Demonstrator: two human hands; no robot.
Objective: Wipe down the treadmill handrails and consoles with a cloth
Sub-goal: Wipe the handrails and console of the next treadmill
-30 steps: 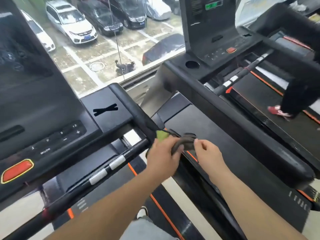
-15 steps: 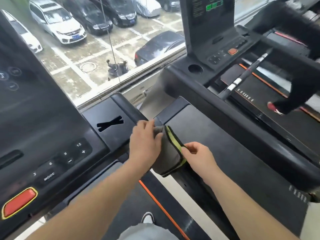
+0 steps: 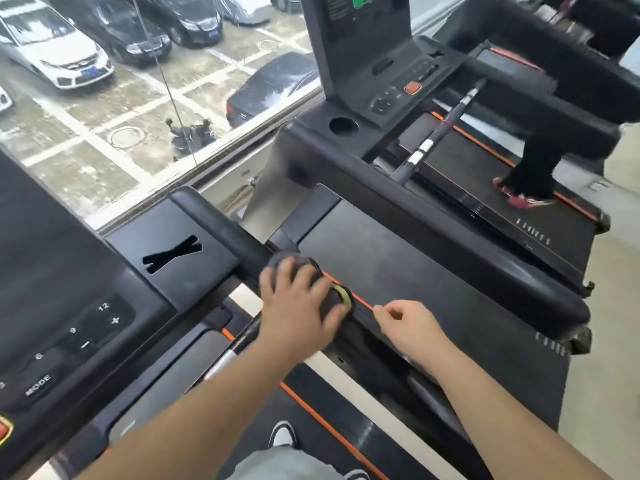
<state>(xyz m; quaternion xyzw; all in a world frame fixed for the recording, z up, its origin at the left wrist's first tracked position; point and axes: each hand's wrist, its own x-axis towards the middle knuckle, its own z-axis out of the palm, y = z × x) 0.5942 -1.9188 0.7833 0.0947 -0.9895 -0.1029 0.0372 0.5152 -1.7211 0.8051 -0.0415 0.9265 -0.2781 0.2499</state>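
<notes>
A: Bright, even daylight comes through the window (image 3: 145, 109) at upper left; shadows are soft and faint.

B: Any glare?

A: Pale sheen on the glossy black console (image 3: 52, 271) and handrail (image 3: 221, 223). The left hand (image 3: 298, 306) is smeared with motion blur, and so is the runner's shoe (image 3: 519, 199).

B: Edges?

A: Wide-angle bending; straight rails curve toward the corners, which look soft.

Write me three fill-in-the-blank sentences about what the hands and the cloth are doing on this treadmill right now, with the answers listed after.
1. The left hand presses the grey cloth flat onto the treadmill's ____.
2. The right hand is loosely curled and holds ____.
3. The cloth has a rim of yellow-green trim, and the button on the neighbouring treadmill's console is coloured ____.

Missing words: handrail; nothing; orange
</notes>
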